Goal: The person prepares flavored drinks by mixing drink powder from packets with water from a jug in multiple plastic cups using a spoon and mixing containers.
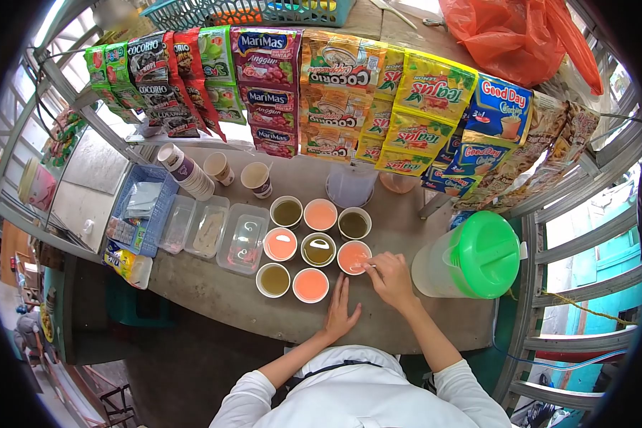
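Paper cups of pink and dark olive drink stand close together on the counter, in alternating colours. At the right-hand pink cup [354, 257], my right hand [391, 279] is closed in a pinch at the rim, on a thin pale utensil whose kind I cannot make out. Its tip seems to dip into the drink. My left hand [341, 314] rests on the counter just below, fingers spread and holding nothing, its fingertips near that cup and the front pink cup [311, 285]. A dark olive cup [318, 250] sits in the middle of the group.
A pitcher with a green lid [488, 253] stands at the right. Left of the cups are clear plastic containers [242, 239], a blue basket [148, 182] and stacked paper cups [185, 171]. Drink sachets [267, 93] hang along the far side, under a red plastic bag [503, 36].
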